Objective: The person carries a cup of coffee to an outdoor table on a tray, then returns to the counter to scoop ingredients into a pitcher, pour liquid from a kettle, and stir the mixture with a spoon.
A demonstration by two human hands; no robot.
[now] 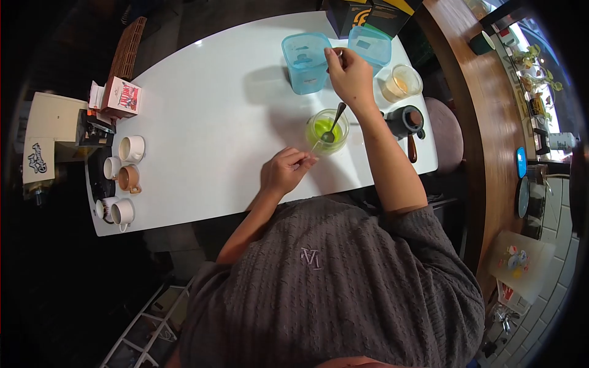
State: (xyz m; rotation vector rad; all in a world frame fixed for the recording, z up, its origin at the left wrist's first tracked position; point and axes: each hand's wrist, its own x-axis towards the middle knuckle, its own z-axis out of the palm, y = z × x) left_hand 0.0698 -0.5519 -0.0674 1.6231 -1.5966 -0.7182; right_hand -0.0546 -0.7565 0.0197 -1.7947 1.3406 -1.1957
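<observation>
A glass jar (311,132) with bright green contents stands near the table's front edge, and a dark metal spoon (337,116) leans in it. My left hand (286,170) is closed beside the jar, its fingertips pinching a thin, pale stick-like item (316,145) at the rim. Beyond the jar, my right hand (351,76) is raised over the blue containers, its thumb and fingers pinched round something small that I cannot make out. One translucent blue container (305,76) is left of this hand; another blue container (377,52) is behind it.
A glass with light brown contents (402,84) and a black device (404,121) stand at the right. Several cups (131,148) and a red-and-white box (124,98) line the table's left side. Dark boxes (374,17) are at the back.
</observation>
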